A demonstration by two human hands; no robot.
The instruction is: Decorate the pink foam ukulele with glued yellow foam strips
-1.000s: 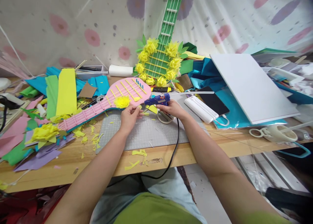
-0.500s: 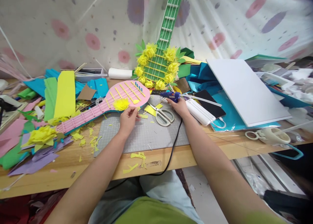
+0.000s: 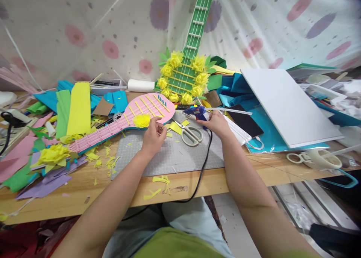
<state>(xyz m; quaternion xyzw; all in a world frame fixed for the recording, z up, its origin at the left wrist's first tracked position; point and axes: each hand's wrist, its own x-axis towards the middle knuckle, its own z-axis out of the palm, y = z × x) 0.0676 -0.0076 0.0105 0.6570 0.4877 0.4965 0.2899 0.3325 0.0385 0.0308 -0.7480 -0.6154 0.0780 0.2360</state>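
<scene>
My left hand [image 3: 154,135] is closed in a pinch at the lower edge of the pink paper guitar [image 3: 130,113], beside its yellow paper flower [image 3: 141,120]; whatever lies between the fingertips is too small to name. My right hand [image 3: 217,123] has bent fingers just right of the blue glue gun [image 3: 195,110], close to its handle; the fingertips are partly hidden, so its hold is unclear. The glue gun lies on its side with a long glue stick [image 3: 234,111] in its back. Between my hands, scissors [image 3: 191,134] rest on the grey cutting mat [image 3: 169,158].
A green guitar [image 3: 194,40] with yellow flowers stands at the back. To the right are a white board [image 3: 287,107], a black phone [image 3: 244,119] and a tape dispenser [image 3: 317,158]. Coloured paper [image 3: 79,109] covers the left side; a black cable [image 3: 203,164] crosses the front edge.
My right hand has moved back from the glue gun's body toward the right, and the gun now shows more fully. My left hand has shifted slightly right, its fingers more curled.
</scene>
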